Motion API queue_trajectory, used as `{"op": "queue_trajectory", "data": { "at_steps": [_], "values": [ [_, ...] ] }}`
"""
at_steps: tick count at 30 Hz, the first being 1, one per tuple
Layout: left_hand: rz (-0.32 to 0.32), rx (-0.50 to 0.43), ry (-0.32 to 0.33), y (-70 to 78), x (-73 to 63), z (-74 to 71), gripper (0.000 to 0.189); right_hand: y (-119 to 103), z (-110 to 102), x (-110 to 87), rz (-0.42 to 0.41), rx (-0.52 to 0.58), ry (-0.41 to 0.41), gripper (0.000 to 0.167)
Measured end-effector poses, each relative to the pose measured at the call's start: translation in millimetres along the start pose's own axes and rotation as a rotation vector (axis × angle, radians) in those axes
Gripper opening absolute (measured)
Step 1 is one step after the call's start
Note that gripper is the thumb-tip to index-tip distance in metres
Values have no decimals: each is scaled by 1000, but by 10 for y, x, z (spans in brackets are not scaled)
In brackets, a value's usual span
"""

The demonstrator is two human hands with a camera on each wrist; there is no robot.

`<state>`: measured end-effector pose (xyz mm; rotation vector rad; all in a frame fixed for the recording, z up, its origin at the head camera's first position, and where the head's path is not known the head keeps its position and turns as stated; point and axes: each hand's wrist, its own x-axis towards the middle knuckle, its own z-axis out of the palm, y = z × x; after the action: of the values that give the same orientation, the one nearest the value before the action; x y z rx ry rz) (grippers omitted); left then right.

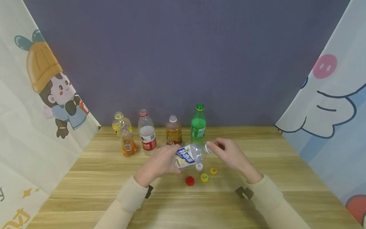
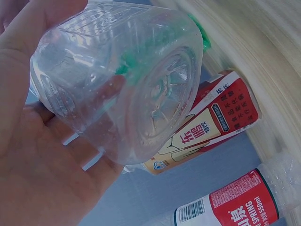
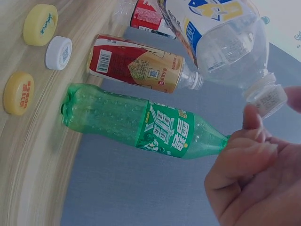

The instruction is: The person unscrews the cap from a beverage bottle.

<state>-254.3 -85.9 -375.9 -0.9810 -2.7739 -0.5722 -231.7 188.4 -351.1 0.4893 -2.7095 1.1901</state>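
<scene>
My left hand grips a clear plastic bottle with a blue-and-white label, tilted so its neck points right; its base shows in the left wrist view. At the neck, thumb and forefinger of my right hand pinch a white cap. Whether the cap sits fully on the thread is hard to tell. Below the bottle lie a white cap, a yellow cap, an orange-yellow cap and a red cap.
Behind my hands stand uncapped bottles: one with orange liquid, a red-labelled water bottle, a red-and-tan labelled bottle and a green bottle. A dark panel rises behind the wooden table, with printed curtains at both sides.
</scene>
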Motion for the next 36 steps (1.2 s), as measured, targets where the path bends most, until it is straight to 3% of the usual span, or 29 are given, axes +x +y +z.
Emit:
{"op": "queue_trajectory", "data": {
  "at_steps": [7, 16, 36],
  "values": [
    [6, 20, 0, -11, 3, 16, 66, -34, -14, 6, 150, 15, 29, 63],
    [8, 46, -3, -2, 4, 12, 64, -80, -1, 28, 231, 95, -41, 68],
    [12, 25, 6, -41, -14, 26, 66, -31, 5, 25, 143, 58, -53, 51]
  ]
}}
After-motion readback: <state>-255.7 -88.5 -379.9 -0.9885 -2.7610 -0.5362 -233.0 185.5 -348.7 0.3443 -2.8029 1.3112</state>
